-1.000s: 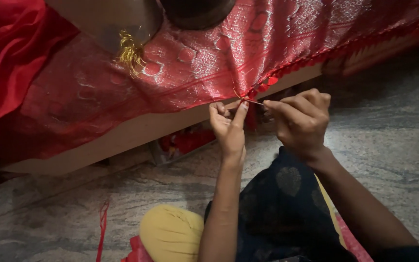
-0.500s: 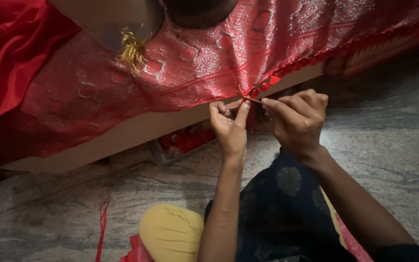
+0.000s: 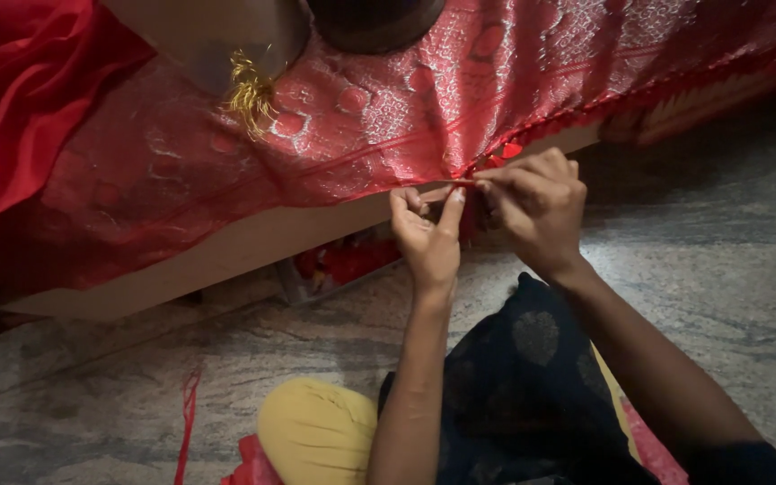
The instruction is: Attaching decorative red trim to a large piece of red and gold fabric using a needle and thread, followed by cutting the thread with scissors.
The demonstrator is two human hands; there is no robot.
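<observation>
A red cloth with silvery woven patterns (image 3: 379,117) lies over a low wooden board (image 3: 226,247), its fringed edge hanging at the front. My left hand (image 3: 428,238) pinches the cloth's edge from below, thumb and fingers closed on it. Right beside it, my right hand (image 3: 536,207) grips a short red thread or tassel (image 3: 464,182) at the same edge. The two hands almost touch. I sit on the floor with a yellow-clad knee (image 3: 316,431) and dark patterned fabric (image 3: 532,395) below my arms.
Plain red fabric (image 3: 20,117) is bunched at the left. A golden tassel (image 3: 249,90) hangs from a metal object above the cloth. A dark round object (image 3: 374,18) rests on top. Red items (image 3: 343,260) lie under the board. A loose red strip (image 3: 186,418) lies on the stone floor.
My right hand has moved left, closer to my left hand at the cloth's edge. The cloth stays where it was.
</observation>
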